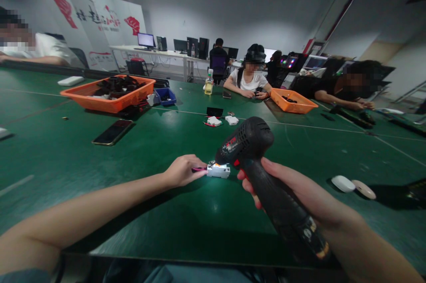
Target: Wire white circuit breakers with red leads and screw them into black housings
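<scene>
My right hand (293,185) is wrapped round the handle of a black cordless screwdriver (248,141), index finger by its red trigger. The tool's nose points down and left over a small white circuit breaker (218,171), lit by its lamp; the bit's tip is too small to make out. At the breaker's left end my left hand (184,170) is closed, fingers pinching dark and red wires (199,169) that meet the breaker. The breaker rests on the green table (159,225).
Behind the breaker lie two white pieces (222,120). A phone (113,132) and an orange basket of black parts (109,94) are to the left, beside a blue bin (165,96). White oval objects (343,183) lie right. Co-workers sit across the table, near another orange basket (293,100).
</scene>
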{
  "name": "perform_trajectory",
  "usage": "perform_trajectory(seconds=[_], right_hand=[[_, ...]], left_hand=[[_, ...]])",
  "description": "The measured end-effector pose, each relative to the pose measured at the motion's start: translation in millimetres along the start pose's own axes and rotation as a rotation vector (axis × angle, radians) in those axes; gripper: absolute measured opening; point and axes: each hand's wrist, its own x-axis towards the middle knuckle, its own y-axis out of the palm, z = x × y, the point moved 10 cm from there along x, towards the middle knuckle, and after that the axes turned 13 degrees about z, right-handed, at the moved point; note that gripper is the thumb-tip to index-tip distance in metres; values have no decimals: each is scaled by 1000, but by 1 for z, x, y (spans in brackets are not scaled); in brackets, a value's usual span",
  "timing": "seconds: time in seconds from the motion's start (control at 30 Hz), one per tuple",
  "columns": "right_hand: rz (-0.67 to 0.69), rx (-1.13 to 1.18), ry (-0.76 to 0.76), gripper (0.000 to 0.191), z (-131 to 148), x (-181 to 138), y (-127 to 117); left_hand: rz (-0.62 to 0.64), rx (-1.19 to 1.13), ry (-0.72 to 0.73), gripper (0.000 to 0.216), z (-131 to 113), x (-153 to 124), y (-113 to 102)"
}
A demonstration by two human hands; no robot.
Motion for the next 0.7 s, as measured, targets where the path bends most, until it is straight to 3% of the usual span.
perform_trajectory(seconds=[0.43,0.57,0.7], right_hand=[[29,-109,-54,46,12,-1,0],[-8,-145,-152,44,32,-14,-7],[-140,-242,-328,43,55,-28,-33]], left_hand=[[43,-1,-16,27,0,0,1],[29,52,-63,26,6,0,2],[20,74,-85,22,9,-1,3]])
